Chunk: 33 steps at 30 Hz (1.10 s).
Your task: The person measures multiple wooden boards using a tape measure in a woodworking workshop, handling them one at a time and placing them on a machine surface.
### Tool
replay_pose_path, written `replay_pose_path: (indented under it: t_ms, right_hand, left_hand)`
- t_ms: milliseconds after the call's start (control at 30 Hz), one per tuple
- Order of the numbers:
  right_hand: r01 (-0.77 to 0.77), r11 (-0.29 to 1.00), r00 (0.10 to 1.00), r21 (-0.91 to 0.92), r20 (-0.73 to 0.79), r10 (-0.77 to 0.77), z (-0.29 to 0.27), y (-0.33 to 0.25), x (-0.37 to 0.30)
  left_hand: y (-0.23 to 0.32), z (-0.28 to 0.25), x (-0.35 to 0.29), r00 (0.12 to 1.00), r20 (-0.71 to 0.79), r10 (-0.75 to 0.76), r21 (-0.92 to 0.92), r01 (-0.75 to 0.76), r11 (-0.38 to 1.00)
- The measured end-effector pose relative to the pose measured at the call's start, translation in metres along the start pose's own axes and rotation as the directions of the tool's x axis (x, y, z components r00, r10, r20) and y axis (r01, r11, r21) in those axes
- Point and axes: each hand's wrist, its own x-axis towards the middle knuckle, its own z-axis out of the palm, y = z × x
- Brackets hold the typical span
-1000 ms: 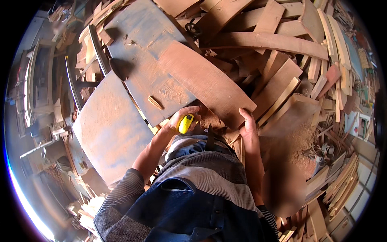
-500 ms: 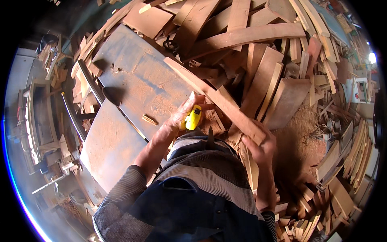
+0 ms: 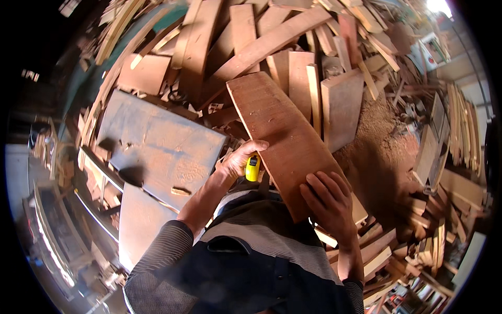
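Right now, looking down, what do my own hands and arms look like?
Your left hand and right hand are bare, without gloves. The left forearm and right forearm are uncovered below the sleeves. The left sleeve is grey with fine pale stripes and a dark edge; the right sleeve, only partly visible, is dark with thin pale stripes.

Room over grey table; held board bars right, piled boards ahead

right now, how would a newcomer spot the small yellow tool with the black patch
Find the wide reddish-brown wooden board slanting across the middle. At its left edge is the person's bare left hand, holding the small rounded yellow tool. Its bright yellow body sets it apart from the brown board.
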Motion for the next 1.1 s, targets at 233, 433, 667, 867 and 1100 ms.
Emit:
replay_pose_path:
  t_ms: [233, 433, 667, 867, 1100]
  right_hand:
    - [-0.229, 0.973, 0.954, 0.033, -0.193, 0.231, 0.020, 0.005, -0.052]
    - [-0.564, 0.746, 0.676, 0.355, -0.321, 0.664, 0.059, -0.011, -0.101]
    - [-0.815, 0.104, -0.119, 0.571, -0.341, 0.933, 0.146, -0.053, -0.184]
    - [-0.730, -0.415, -0.590, 0.542, -0.194, 0.784, 0.206, -0.091, -0.273]
    - [-0.560, -0.749, -0.785, 0.355, 0.062, 0.616, 0.261, -0.129, -0.371]
  left_hand:
    - [-0.009, 0.038, 0.023, 0.981, -0.192, 0.022, 0.147, 0.007, 0.989]
    - [-0.016, 0.068, 0.063, 0.885, -0.038, -0.464, 0.153, 0.464, 0.873]
    - [-0.074, 0.096, 0.108, 0.855, -0.226, -0.467, 0.602, 0.500, 0.623]
    - [-0.095, 0.128, 0.111, 0.850, -0.337, -0.405, 0.641, 0.522, 0.563]
    - [-0.093, 0.094, 0.129, 0.847, -0.267, -0.459, 0.630, 0.514, 0.582]
